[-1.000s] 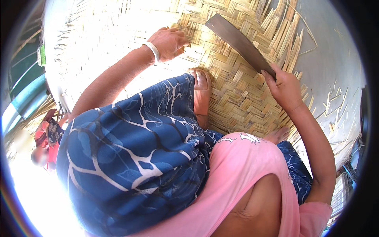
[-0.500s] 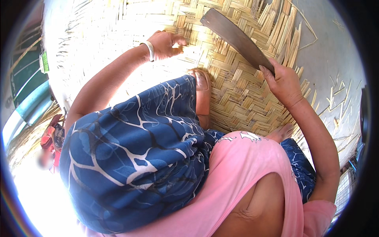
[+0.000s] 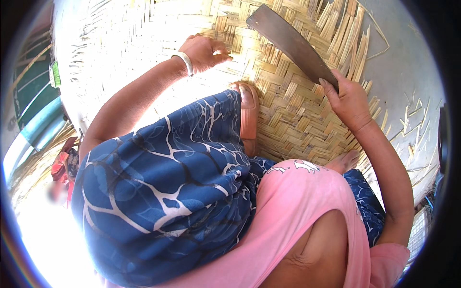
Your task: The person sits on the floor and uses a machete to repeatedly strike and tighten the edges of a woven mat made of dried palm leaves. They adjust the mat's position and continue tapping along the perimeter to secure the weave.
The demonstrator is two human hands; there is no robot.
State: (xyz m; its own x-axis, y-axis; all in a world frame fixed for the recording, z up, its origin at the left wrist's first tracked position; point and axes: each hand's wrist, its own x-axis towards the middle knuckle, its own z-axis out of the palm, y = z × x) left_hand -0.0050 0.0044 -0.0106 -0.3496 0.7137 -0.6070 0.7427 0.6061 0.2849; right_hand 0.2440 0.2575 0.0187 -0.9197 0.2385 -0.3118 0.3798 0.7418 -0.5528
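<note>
A large woven mat [image 3: 307, 120] of flat pale strips, likely bamboo, spreads in front of me. My right hand [image 3: 349, 102] is wrapped round the near end of a machete [image 3: 290, 43]. Its long dark blade slants over the mat to the far left, and its grip is hidden in my palm. Farther left, my left hand [image 3: 204, 53], with a pale bracelet [image 3: 183, 62] at the wrist, is low at the sunlit weave. Its thumb and forefinger are apart, and nothing shows between them; glare blurs whether they touch a strip.
My foot in a sandal [image 3: 248, 117] rests on the mat, and my other bare foot [image 3: 346, 161] is at its near right. Loose strip ends [image 3: 357, 53] stick out at the right edge. Cut bits [image 3: 415, 120] lie on the grey floor. Strong sunlight washes out the left side.
The machete and my right hand have shifted slightly to the right. My left hand has moved a little right, its fingers pointing more toward the mat.
</note>
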